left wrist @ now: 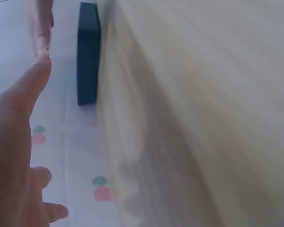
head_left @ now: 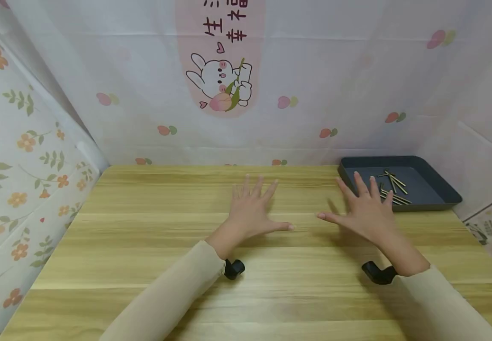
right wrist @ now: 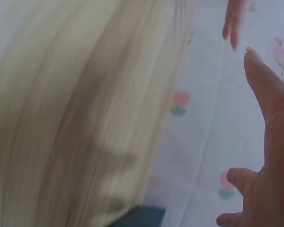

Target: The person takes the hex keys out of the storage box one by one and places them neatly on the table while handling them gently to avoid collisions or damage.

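Both hands are held over a wooden table [head_left: 152, 246] with fingers spread and nothing in them. In the head view my left hand [head_left: 250, 213] is near the middle, its thumb pointing right. My right hand [head_left: 367, 213] is farther right, thumb pointing left, its fingertips overlapping the near left corner of a dark tray [head_left: 435, 207]. Inside the tray lie several thin brass-coloured rods [head_left: 399, 182], perhaps screws or bolts; the fingers partly hide some. In the left wrist view the left hand [left wrist: 14, 118] is above the tabletop; the right wrist view shows the right hand [right wrist: 274, 137] likewise.
A white printed curtain [head_left: 143, 71] with a rabbit picture hangs along the table's back edge. Flowered cloth [head_left: 24, 189] covers the left side. Black wrist mounts [head_left: 234, 269] show below both hands. The tray stands at the table's back right corner.
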Demonstrator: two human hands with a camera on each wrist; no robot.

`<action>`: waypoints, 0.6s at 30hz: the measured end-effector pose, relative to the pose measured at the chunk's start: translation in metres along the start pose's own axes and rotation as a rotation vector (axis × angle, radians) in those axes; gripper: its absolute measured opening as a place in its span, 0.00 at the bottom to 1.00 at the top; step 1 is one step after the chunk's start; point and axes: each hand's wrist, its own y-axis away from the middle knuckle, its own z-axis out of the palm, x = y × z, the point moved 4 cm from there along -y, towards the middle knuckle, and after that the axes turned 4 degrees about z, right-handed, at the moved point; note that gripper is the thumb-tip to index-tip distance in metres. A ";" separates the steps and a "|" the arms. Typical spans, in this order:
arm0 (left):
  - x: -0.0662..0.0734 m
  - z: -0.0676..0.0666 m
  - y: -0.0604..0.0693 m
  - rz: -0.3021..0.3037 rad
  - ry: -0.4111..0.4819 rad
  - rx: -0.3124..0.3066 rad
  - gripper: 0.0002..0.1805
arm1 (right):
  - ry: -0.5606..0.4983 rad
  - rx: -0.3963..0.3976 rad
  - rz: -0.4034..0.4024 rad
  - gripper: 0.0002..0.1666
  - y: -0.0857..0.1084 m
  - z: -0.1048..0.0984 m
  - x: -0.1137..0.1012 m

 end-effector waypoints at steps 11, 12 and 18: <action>0.026 -0.014 -0.034 0.116 0.370 -0.086 0.60 | -0.094 0.020 -0.033 0.61 0.006 0.003 0.054; 0.028 -0.016 -0.038 0.127 0.418 -0.094 0.59 | -0.099 0.023 -0.038 0.60 0.007 0.004 0.058; 0.039 -0.014 -0.054 0.046 0.582 -0.116 0.53 | -0.206 0.007 -0.050 0.52 0.005 0.006 0.079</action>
